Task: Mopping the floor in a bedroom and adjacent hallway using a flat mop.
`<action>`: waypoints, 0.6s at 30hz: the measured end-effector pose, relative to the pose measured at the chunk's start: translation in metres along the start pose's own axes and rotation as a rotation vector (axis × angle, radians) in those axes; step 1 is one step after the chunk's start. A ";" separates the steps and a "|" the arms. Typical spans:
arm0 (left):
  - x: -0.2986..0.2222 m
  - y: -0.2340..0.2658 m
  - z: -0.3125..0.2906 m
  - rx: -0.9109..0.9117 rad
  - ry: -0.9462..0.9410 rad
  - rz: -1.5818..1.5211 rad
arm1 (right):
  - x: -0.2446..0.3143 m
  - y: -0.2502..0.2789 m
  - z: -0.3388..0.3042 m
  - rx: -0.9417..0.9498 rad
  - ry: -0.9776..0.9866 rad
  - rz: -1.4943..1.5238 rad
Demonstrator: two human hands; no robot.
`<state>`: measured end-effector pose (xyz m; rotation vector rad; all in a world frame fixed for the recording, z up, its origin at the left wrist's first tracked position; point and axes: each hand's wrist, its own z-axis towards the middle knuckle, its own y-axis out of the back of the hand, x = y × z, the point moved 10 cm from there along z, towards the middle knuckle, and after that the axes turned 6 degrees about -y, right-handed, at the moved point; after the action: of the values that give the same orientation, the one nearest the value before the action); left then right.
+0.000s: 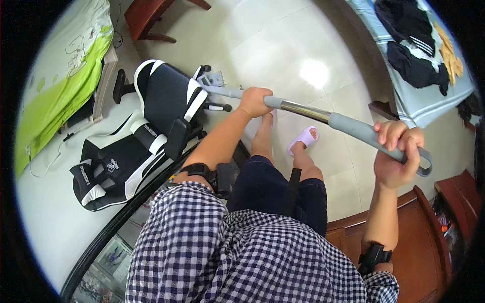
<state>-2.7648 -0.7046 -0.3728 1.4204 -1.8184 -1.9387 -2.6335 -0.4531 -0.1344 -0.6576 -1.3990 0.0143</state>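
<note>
Both my hands are wrapped round the long pole of a mop [305, 110], which has grey plastic sleeves, a shiny metal middle and a hanging loop at its near right end. Its lower part is gripped by my left hand [256, 102], over my feet. Closed on the thick grey handle just before the loop is my right hand [399, 151]. The pole slants away to the left and down to the floor. Its far end meets a small grey-white head [211, 79] beside the gaming chair's base, partly hidden by the chair.
A black and white gaming chair [169, 93] stands close on the left, near a green-covered desk or bed [83, 91]. At the right is a blue-sheeted bed [419, 108] with dark clothes [417, 55]. Brown wooden furniture [404, 247] sits by my right forearm; a wooden chair [144, 22] stands far off.
</note>
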 end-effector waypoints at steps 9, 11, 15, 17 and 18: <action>-0.003 0.067 -0.030 -0.599 0.043 -0.027 | 0.026 -0.095 0.056 0.672 0.059 -0.024; 0.000 0.074 -0.046 -0.726 0.127 -0.046 | 0.031 -0.118 0.051 0.907 0.074 0.002; -0.027 0.074 -0.046 -0.855 0.101 -0.051 | 0.057 -0.125 0.039 1.066 0.108 0.010; -0.038 0.080 -0.054 -0.958 0.080 -0.060 | 0.060 -0.131 0.026 1.191 0.083 0.073; -0.042 0.080 -0.056 -0.960 0.086 -0.056 | 0.068 -0.125 0.024 1.101 0.133 0.206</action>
<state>-2.7426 -0.7383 -0.2742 1.1513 -0.5946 -2.2209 -2.6872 -0.5203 -0.0181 0.1302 -0.9793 0.8287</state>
